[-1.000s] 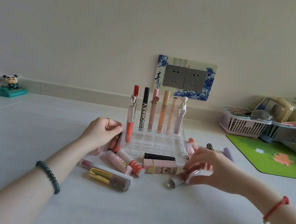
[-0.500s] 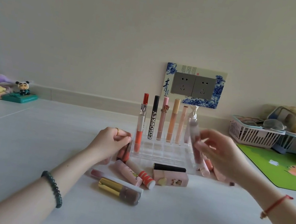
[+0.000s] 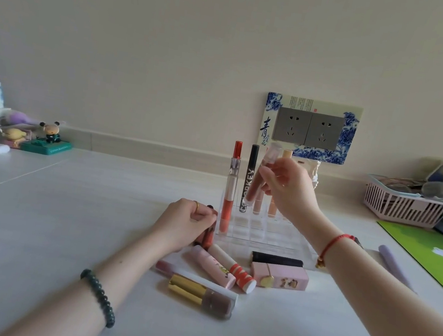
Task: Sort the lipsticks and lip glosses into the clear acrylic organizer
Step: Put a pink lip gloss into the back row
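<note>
The grip of the right hand (image 3: pixel 289 189) is pinching a clear tube of brown lip gloss (image 3: pixel 258 179), tilted base-down above the clear acrylic gridded organizer (image 3: pixel 259 232). The left hand (image 3: pixel 186 224) is clasping a reddish tube (image 3: pixel 206 239) beside it. Likely next: straightening the gloss and lowering it into a free cell.

Soft light is falling on the plain cream wall (image 3: pixel 177 31), where a double socket (image 3: pixel 309 129) is sitting in a blue-and-white frame above the pale tabletop (image 3: pixel 35 212).
</note>
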Tool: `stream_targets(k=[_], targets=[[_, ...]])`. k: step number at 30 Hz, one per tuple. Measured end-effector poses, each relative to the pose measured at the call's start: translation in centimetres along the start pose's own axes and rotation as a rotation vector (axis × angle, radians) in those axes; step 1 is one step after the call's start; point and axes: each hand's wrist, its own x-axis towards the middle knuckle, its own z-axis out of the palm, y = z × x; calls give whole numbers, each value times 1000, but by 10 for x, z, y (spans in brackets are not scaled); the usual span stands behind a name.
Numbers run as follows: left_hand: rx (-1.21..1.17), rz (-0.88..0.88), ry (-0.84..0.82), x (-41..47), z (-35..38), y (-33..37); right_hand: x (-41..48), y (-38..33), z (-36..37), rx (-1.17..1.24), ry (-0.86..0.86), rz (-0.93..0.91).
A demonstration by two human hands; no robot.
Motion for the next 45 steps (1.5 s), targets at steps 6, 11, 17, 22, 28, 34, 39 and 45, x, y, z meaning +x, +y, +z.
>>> stream_targets(k=[6, 11, 17, 22, 28, 34, 39, 45], targets=[[-27, 2, 88, 5, -3, -7, -1, 9, 14, -38, -14, 55], [-89, -12, 190, 12, -15, -19, -5, 15, 22, -79, -7, 65], [-115, -19, 239, 16, -17, -24, -6, 17, 25, -84, -6, 65], [-105, -16, 247, 16, -17, -25, -6, 16, 26, -92, -5, 69], [-94, -24, 253, 15, -18, -24, -7, 15, 26, -102, -10, 72], [-88, -37, 270, 14, -19, -24, -15, 13, 13, -156, -13, 78], [-87, -23, 298, 18, -23, -24, -42, 15, -16, -197, -42, 24], [-127, -44, 303, 18, -37, -29, -68, 24, -41, -180, -103, 67]])
